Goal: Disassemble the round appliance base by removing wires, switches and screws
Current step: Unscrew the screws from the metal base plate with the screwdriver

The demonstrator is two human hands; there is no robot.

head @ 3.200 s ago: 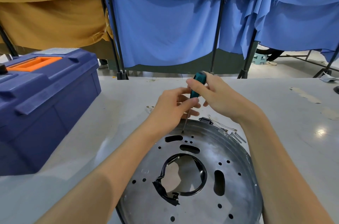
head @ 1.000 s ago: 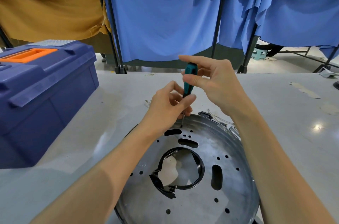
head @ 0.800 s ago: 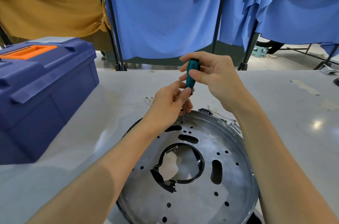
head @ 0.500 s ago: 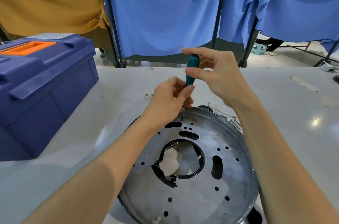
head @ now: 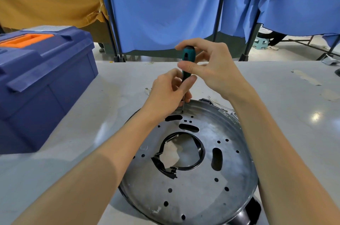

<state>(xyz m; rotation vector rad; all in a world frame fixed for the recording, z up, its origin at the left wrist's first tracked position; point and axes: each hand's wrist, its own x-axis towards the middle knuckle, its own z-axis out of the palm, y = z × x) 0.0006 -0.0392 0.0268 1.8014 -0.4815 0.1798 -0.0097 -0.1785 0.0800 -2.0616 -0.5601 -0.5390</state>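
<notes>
A: At lower centre, on the table, the round appliance base lies flat. Hands?
B: Together: left hand pinches the shaft, right hand grips the screwdriver handle, fingers reset since a moment ago. Tip unmoved, so the screw is probably still seated.

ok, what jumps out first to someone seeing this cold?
The round metal base lies front and centre on the grey table, full of holes, a black ring in its middle opening. Over its far edge both hands work a teal-handled screwdriver: the right hand grips the handle top, the left hand steadies the lower end, tip down on the plate. A blue toolbox with an orange handle sits to the left.
</notes>
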